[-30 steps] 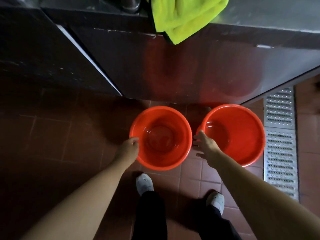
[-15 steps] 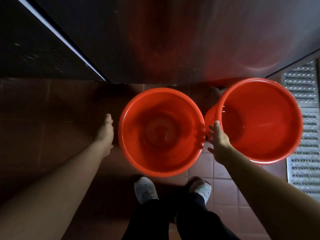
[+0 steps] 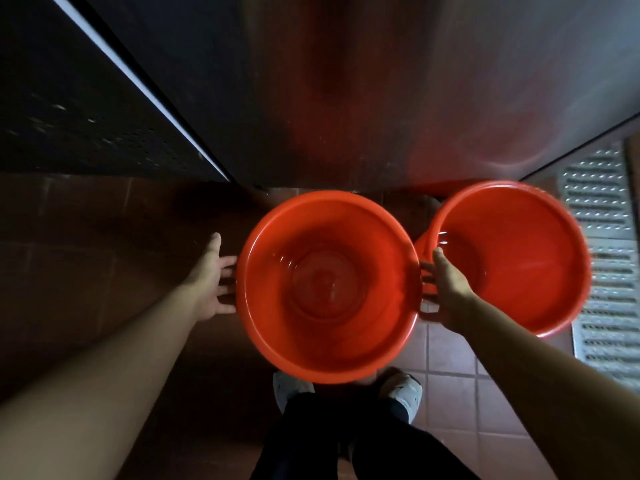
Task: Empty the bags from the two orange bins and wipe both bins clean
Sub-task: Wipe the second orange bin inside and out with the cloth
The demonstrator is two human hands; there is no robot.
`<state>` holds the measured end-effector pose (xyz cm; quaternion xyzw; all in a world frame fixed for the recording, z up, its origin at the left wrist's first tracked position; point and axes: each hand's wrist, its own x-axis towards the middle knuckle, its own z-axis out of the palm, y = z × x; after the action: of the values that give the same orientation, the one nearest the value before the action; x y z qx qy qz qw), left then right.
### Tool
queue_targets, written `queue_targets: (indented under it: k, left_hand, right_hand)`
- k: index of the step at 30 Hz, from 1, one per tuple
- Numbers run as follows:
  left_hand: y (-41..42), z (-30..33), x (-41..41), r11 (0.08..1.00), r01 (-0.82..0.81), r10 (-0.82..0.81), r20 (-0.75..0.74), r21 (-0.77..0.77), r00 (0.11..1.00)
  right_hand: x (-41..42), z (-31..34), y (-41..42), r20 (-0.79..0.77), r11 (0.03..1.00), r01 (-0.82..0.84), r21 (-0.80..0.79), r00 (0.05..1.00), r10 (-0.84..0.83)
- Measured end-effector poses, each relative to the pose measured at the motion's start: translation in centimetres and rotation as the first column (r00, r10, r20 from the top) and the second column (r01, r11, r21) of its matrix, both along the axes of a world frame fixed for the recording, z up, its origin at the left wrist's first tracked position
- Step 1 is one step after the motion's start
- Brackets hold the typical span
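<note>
Spreading wide, the fingers of the left hand reach toward the outer left wall of the nearer orange bin, tips right at its side, though whether they actually touch can't be told from this angle. Over on the other side, the right hand has its fingers fanned out too, tucked into the narrow gap between the two bins, thumb pointing up toward the rim of the farther orange bin; contact there is also hard to call. Neither hand is curled around anything. The nearer bin sits square in front of the person, just ahead of the white shoes, and looks bare inside apart from some shine on the bottom, maybe wetness, can't say for sure. The farther bin is off to the right, its rim just beside or touching the first one, also with no bag showing and a few glints on the inner wall. Both stand on the reddish tile floor. Right behind them is a stainless steel cabinet front with orange reflections on it, and a metal drain grate runs along the floor just past the farther bin on the right.
</note>
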<state>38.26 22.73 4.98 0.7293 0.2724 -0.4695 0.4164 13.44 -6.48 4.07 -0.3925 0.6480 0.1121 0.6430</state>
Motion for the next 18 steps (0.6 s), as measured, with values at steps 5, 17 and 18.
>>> queue_targets:
  k: [5,17,18]
  left_hand:
    - [0.7,12.1,-2.6,1.0,-0.024,0.024,0.053,-0.01,0.998]
    - [-0.1,38.1,-8.9,0.994,0.069,-0.056,0.141,-0.089,0.989]
    - [-0.1,40.0,-9.5,0.992,0.086,-0.072,0.143,-0.093,0.987]
  right_hand:
    - [-1.2,11.7,-0.6,0.04,0.998,-0.066,0.004,0.997,0.065]
    - [-7.1,39.1,-0.5,0.121,0.994,-0.066,-0.084,0.99,0.076]
    - [-7.8,41.1,-0.5,0.129,0.993,-0.063,-0.095,0.989,0.075]
